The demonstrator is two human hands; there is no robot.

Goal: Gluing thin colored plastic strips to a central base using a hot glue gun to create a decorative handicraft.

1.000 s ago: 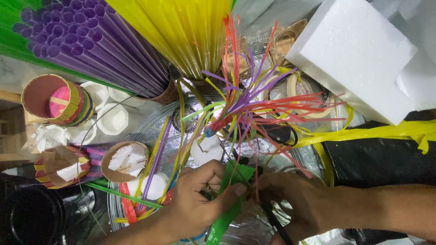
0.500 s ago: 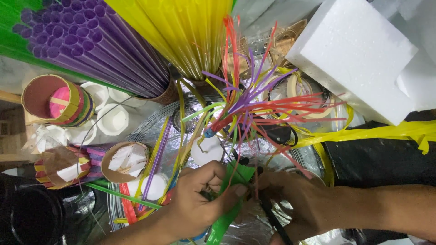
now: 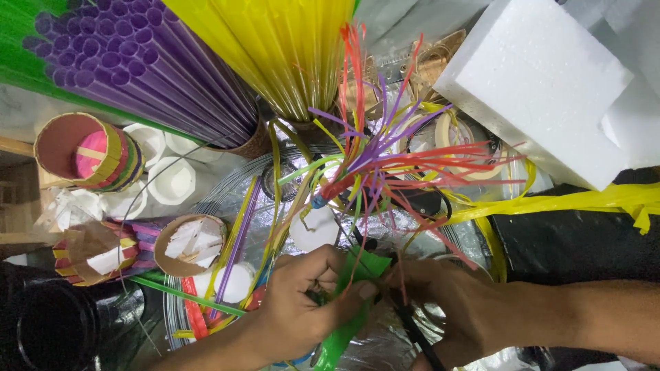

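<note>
We see our left hand (image 3: 302, 302) closed around a bright green strip (image 3: 350, 323), thumb pressed on top of it and fingers curled beneath, low at the near edge of the surface. Our right hand (image 3: 454, 312) sits just beside it, fingers narrow and bunched at the upper end of the same green strip; dark scissors (image 3: 416, 336) lie under this hand, though we cannot tell whether it grips them. The two hands nearly touch over a crinkled silver foil sheet (image 3: 240, 192) that covers the middle of the surface.

Just beyond our hands a spray of red and purple split straws (image 3: 385, 165) fans outward, bound at one point. A white round disc (image 3: 313, 230) lies below it on the foil. Toward the far left corner stand a bundle of purple straws (image 3: 137, 69) and, next to it, a bundle of yellow straws (image 3: 275, 48). On the left edge rest a striped paper cup (image 3: 82, 148), several white cups (image 3: 172, 182) and a cardboard ring with white scraps (image 3: 189, 244). A white foam block (image 3: 543, 82) occupies the far right corner, and a yellow ribbon (image 3: 570, 203) runs along the right side over black plastic (image 3: 570, 247).
</note>
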